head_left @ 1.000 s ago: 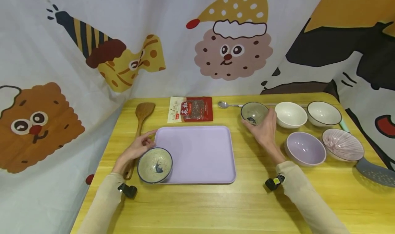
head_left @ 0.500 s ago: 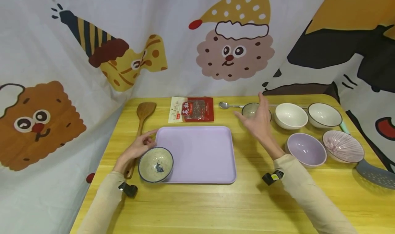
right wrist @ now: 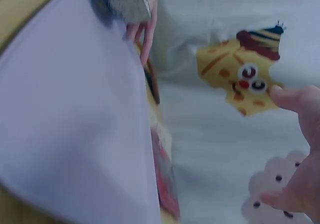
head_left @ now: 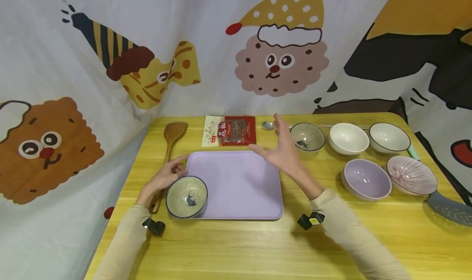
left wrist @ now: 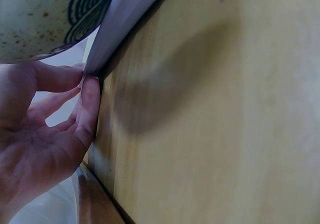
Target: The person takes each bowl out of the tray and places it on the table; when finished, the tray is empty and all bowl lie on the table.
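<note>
Left hand (head_left: 162,180) with relaxed fingers touching the lavender tray's (head_left: 236,177) left edge beside a fish-patterned bowl (head_left: 186,196) on its corner, right hand (head_left: 281,151) spread, empty, over the tray's far right corner, second fish-patterned bowl (head_left: 307,137) just right, six bowls in all, tray middle bare.

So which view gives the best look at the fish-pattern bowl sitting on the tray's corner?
The head view: the speckled bowl shows whole, rim and fish included, on the lilac tray beside the left hand. The left wrist view catches only part of its underside. The right wrist view shows a blurred sliver of it.
</note>
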The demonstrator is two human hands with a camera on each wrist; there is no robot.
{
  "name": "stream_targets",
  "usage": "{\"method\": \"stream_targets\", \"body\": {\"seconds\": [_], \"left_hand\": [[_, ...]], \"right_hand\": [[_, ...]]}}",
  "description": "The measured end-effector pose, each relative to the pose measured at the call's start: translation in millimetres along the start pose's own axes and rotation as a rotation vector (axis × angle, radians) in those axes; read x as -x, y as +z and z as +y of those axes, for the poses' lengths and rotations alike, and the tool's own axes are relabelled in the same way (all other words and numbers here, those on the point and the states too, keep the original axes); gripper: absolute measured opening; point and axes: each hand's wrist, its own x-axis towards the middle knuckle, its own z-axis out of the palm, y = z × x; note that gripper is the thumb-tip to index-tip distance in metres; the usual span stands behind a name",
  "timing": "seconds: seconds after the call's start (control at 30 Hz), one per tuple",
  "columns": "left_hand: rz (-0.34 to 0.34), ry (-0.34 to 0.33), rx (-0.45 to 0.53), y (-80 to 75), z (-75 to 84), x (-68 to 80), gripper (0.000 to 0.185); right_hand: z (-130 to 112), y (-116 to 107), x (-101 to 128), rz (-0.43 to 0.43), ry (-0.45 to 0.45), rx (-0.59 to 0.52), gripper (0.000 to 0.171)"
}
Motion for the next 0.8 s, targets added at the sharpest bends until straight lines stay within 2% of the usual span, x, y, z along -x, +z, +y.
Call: {"method": "stream_targets", "body": {"seconds": [0.23, 0.4, 0.8], "left_hand": [[0.007, -0.01, -0.001, 1.4, -1.0, -0.5, 0.058], [0.012, -0.013, 0.004, 1.7, -2.0, 0.0, 0.058], [0.019, 0.004, -0.007, 1.8, -2.6, 0.0, 0.057]], "right_hand": [[-22.3, 32.3, 14.6, -0.21, -0.023, -0.073, 0.124], [-31.7, 58.9, 22.1, -0.329, -0.061, -0.049, 0.128], [-47.6, 116.2, 41.4, -0.584, -0.23, 0.034, 0.144]]}}
